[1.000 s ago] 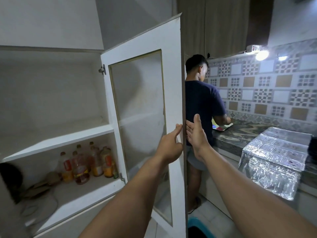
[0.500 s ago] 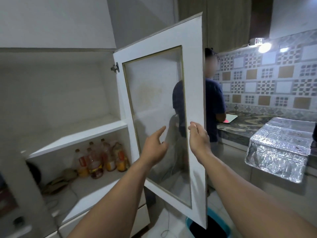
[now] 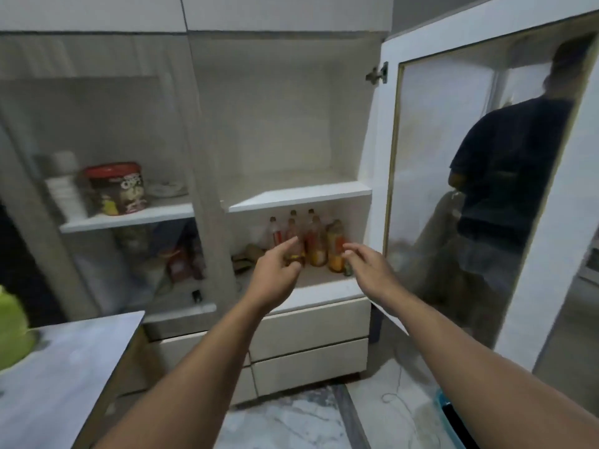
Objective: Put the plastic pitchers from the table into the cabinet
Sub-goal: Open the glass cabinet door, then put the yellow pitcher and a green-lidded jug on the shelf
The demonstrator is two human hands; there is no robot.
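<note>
The white cabinet (image 3: 299, 192) stands in front of me with its right glass door (image 3: 486, 176) swung wide open. Its upper right shelf is bare; the lower one holds several bottles (image 3: 311, 241). My left hand (image 3: 275, 273) and my right hand (image 3: 368, 265) float in front of the lower shelf, both empty with fingers loosely apart, touching nothing. A green plastic pitcher (image 3: 11, 328) shows partly at the left edge, standing on the grey table (image 3: 74, 361).
The left cabinet section behind glass holds a red-lidded tub (image 3: 116, 187) and stacked white dishes (image 3: 64, 186). Drawers (image 3: 311, 328) sit below the shelves. A person (image 3: 505, 176) stands behind the open door. A blue bin (image 3: 453, 422) is on the floor at right.
Both hands have let go of the glass door, which now stands fully open at the right. My view has turned left, bringing the cabinet interior, the table and the green pitcher into sight.
</note>
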